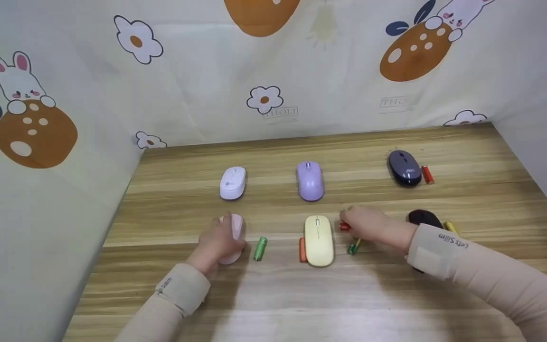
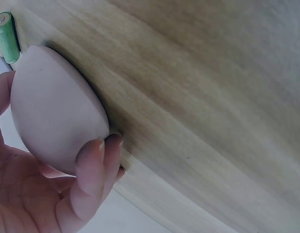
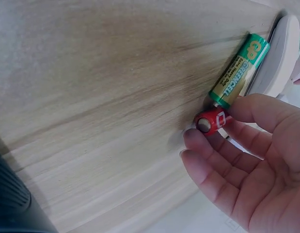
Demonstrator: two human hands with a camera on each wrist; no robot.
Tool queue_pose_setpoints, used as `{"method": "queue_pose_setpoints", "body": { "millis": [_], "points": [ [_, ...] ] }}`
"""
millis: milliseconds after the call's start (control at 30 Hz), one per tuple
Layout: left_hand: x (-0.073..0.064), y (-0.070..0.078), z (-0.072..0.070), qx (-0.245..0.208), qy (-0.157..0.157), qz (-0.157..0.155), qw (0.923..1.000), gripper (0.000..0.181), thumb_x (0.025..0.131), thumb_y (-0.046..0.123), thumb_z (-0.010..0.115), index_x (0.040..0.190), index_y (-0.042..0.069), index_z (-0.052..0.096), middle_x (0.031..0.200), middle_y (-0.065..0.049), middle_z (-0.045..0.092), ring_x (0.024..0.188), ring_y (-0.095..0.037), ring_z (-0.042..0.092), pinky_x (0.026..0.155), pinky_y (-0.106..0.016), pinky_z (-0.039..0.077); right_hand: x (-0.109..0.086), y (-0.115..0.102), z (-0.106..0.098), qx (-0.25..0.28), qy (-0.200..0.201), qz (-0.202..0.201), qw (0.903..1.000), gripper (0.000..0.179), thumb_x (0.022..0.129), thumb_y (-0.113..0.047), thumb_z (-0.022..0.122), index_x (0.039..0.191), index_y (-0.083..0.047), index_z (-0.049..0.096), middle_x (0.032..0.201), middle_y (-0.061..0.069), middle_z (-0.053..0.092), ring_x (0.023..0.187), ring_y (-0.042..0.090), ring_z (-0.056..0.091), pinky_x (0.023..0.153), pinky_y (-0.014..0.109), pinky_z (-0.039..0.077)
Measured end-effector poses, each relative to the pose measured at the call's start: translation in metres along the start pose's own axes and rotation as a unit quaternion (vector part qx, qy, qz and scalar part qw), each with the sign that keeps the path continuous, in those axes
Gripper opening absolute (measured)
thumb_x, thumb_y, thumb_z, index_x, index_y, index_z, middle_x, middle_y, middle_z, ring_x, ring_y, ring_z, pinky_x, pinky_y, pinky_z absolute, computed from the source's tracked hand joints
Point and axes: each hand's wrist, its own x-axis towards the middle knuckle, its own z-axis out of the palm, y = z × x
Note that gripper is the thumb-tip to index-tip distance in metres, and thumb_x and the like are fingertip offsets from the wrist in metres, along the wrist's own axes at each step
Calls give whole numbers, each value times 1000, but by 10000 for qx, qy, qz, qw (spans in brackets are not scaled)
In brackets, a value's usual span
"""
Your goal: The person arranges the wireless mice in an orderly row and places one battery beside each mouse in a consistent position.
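Gripped between the thumb and fingers of the left hand (image 1: 219, 241), a pale pink mouse (image 2: 55, 107) is located left of centre in the head view; its smooth end and the curled fingertips are exposed only in the left wrist view. By the right hand (image 1: 371, 222), right of centre, a red battery (image 3: 213, 120) is pinched; its flat end is revealed only in the right wrist view, where "GREENCELL" can be read on the adjoining green-and-gold battery (image 3: 239, 73). By the head view alone is shown an orange battery (image 1: 302, 250), set along the left side of the yellow mouse (image 1: 319, 242) at lower centre. Between the pink and yellow mice, a green battery (image 1: 260, 249) is placed.
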Motion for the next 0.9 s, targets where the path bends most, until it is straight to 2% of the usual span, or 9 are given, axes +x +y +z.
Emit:
{"method": "queue_pose_setpoints", "body": {
  "millis": [167,333,467,600,700,900],
  "points": [
    [0,0,0,-12,-12,-33,10000,92,72,34,70,141,-4,23,132,-33,35,108,-40,50,87,-53,41,6,6,-2,127,59,61,9999,17,76,-9,67,69,-7,52,63,5,52,54,19,49,49,32,44],
    [1,2,1,-25,-35,-44,10000,92,72,35,70,141,-4,23,130,-33,36,107,-40,49,87,-54,41,14,14,-5,356,-46,349,9987,11,70,-1,62,71,-5,52,63,7,51,56,20,47,49,33,42],
    [0,2,1,-90,-68,-89,9999,92,72,35,71,142,-3,23,132,-32,35,107,-39,49,88,-55,40,24,19,-8,587,-178,631,9961,7,70,1,60,75,-2,55,66,9,54,59,21,48,53,34,44],
    [0,1,1,-172,-58,-114,9998,92,73,34,71,142,-3,23,132,-32,35,107,-39,49,89,-54,40,37,24,-12,1071,-281,1016,9887,8,75,-4,60,72,-3,53,64,6,49,59,19,44,53,30,39],
    [0,2,1,-237,-52,-89,9997,92,72,34,71,142,-2,24,132,-32,35,107,-39,49,89,-54,40,47,27,-13,1502,-305,1383,9785,13,76,-6,60,70,-5,49,63,3,45,57,16,41,51,25,34],
    [0,0,1,-157,-10,-16,9999,92,71,34,72,140,-4,25,129,-32,37,105,-39,51,87,-54,41,63,34,-12,2070,11,1721,9631,5,76,-3,56,79,1,56,68,6,55,58,14,48,50,21,38]
  ]
}}
